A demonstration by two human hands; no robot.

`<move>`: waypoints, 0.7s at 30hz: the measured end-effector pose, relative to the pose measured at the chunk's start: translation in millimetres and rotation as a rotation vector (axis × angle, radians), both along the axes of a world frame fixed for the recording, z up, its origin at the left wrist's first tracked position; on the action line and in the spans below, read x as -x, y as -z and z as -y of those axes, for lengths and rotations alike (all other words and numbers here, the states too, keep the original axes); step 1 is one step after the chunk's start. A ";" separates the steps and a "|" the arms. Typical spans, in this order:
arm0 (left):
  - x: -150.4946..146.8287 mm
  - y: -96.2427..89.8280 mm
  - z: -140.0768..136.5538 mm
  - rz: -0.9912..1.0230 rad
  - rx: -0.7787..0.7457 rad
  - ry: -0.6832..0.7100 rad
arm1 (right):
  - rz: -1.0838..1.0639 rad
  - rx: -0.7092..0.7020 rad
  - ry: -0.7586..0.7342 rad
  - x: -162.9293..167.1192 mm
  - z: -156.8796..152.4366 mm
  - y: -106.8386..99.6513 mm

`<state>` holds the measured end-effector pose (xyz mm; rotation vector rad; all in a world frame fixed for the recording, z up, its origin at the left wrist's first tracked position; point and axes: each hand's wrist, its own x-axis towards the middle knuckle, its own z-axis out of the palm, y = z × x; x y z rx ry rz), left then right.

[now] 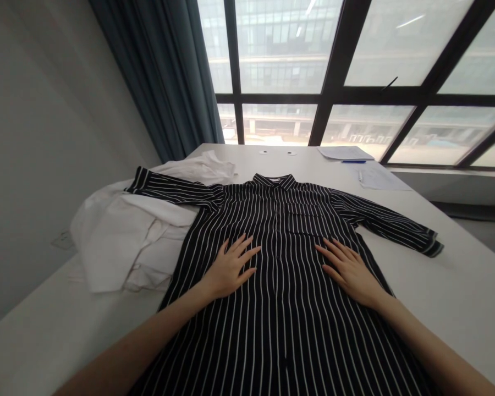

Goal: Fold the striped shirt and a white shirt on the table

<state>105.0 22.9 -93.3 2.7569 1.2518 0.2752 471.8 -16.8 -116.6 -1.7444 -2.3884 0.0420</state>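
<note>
A black shirt with white stripes (276, 286) lies spread front side up, its collar at the far end and both sleeves stretched outward. My left hand (230, 267) rests flat on the left half of its front, fingers spread. On the right half, below the chest pocket, my right hand (348, 270) lies palm down with its fingers apart. Neither hand grips the cloth. The shirt's left-lying sleeve overlaps a heap of white cloth (107, 236). Its lower hem runs out of view at the bottom.
The white table (457, 313) carries papers (344, 153) and a blue pen (353, 161) at its far right. Near them lies a crumpled clear sheet (381, 180). A dark blue curtain (169, 71) and large windows stand behind the table; a wall borders the left.
</note>
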 end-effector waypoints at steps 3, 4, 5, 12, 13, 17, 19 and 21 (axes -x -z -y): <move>15.6 4.4 3.5 -0.016 -0.039 -0.065 | 0.052 -0.011 0.047 -15.9 4.1 0.4; 20.6 5.8 5.0 -0.027 -0.054 -0.085 | 0.070 -0.014 0.061 -20.9 5.8 0.8; 25.3 7.1 7.0 -0.040 -0.069 -0.104 | 0.087 -0.020 0.081 -25.3 7.9 1.2; 22.7 -1.0 53.5 -0.072 -0.166 -0.107 | 0.085 -0.105 0.057 6.0 52.3 -8.3; 17.3 -4.3 65.3 -0.075 -0.144 -0.052 | 0.069 -0.096 -0.005 20.0 63.3 -11.4; 2.7 -11.2 108.5 -0.089 0.001 0.153 | 0.076 -0.047 -0.240 65.3 104.3 -19.1; 4.8 -10.2 121.5 -0.088 0.061 0.186 | 0.091 -0.044 -0.285 70.4 116.8 -19.6; 11.8 -8.2 127.9 -0.084 0.095 0.184 | 0.105 -0.044 -0.283 64.2 123.0 -18.9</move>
